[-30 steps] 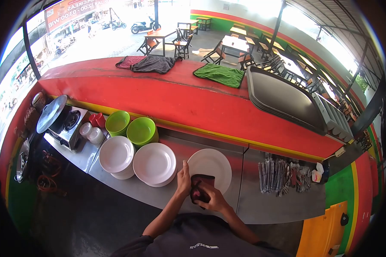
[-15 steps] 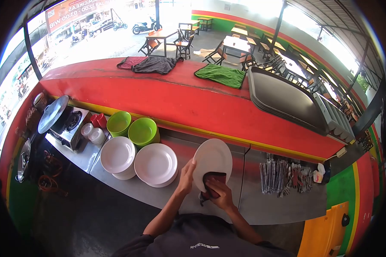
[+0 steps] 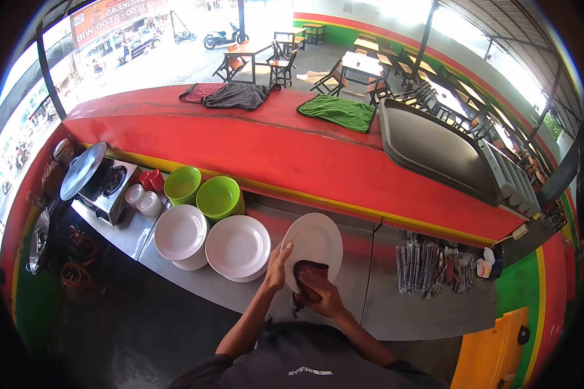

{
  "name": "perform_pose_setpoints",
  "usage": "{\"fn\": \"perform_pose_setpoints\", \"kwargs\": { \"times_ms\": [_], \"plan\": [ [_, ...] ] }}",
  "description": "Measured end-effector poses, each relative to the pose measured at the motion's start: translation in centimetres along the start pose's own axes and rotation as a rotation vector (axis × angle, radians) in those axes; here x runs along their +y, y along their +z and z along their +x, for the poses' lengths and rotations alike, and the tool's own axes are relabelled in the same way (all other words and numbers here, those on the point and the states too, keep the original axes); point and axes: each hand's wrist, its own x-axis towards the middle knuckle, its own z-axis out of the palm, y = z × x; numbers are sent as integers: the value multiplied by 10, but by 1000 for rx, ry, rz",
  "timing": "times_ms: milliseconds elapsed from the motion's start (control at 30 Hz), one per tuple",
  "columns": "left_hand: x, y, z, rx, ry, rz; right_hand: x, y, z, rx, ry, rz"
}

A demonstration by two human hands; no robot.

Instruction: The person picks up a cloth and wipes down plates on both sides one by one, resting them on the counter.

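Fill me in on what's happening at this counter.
Someone's left hand holds a white plate by its edge, tilted, while the right hand holds a dark red cloth against it. To the left, two stacks of white plates stand on the metal counter, with green bowls behind them. Cutlery lies to the right.

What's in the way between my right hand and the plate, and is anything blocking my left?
Only the cloth: it lies between your right hand and the face of the plate. Your left hand holds the plate's edge, with nothing visible in between.
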Motion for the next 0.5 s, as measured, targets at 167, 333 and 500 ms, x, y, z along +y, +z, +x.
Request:
{"fn": "perform_pose_setpoints", "kwargs": {
  "times_ms": [167,333,500],
  "plan": [
    [5,-1,-1,-96,41,67,11,0,4,77,-46,-34],
    [-17,16,-5,-67,208,297,4,14,15,119,78,120],
    [-7,1,-2,-48,-24,115,-12,16,23,53,41,145]
  ]
}}
